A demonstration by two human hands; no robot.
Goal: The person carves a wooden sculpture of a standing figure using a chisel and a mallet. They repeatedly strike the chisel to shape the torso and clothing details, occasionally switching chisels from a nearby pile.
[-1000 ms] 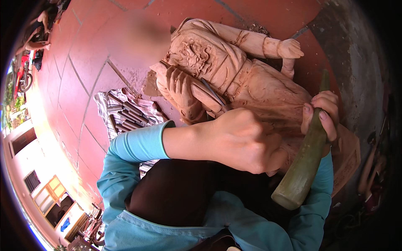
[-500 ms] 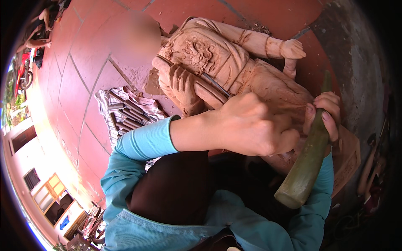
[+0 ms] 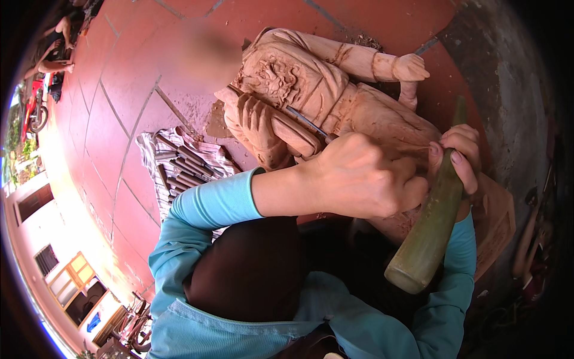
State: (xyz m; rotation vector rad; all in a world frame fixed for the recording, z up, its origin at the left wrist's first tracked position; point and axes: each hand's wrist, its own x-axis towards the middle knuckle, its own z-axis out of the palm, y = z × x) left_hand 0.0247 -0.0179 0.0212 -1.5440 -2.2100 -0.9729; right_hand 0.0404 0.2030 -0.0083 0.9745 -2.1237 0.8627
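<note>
A carved wooden figure [image 3: 388,113] lies on its back in front of me, with a relief on its chest and sleeved arms. My left hand [image 3: 359,179] is closed in a fist around the handle of a chisel [image 3: 306,121]; its thin metal blade points up and left across the figure's waist, beside the carved hand. To the right, my right hand [image 3: 461,152] wraps the narrow part of a green, horn-shaped mallet [image 3: 426,233]. The mallet's thick end hangs down toward me, over my right sleeve, and its thin tip sticks up past my fingers.
Left of the figure, several chisels [image 3: 185,167] with dark handles lie on a striped cloth [image 3: 149,179]. Wood shavings [image 3: 368,42] lie on the red tiled floor [image 3: 137,66]. A wooden base [image 3: 496,221] stands at the right. Another person's legs [image 3: 57,66] show at the far upper left.
The mallet's thick end and my right hand have shifted slightly left. My left hand keeps its grip on the chisel, nearly in the same place.
</note>
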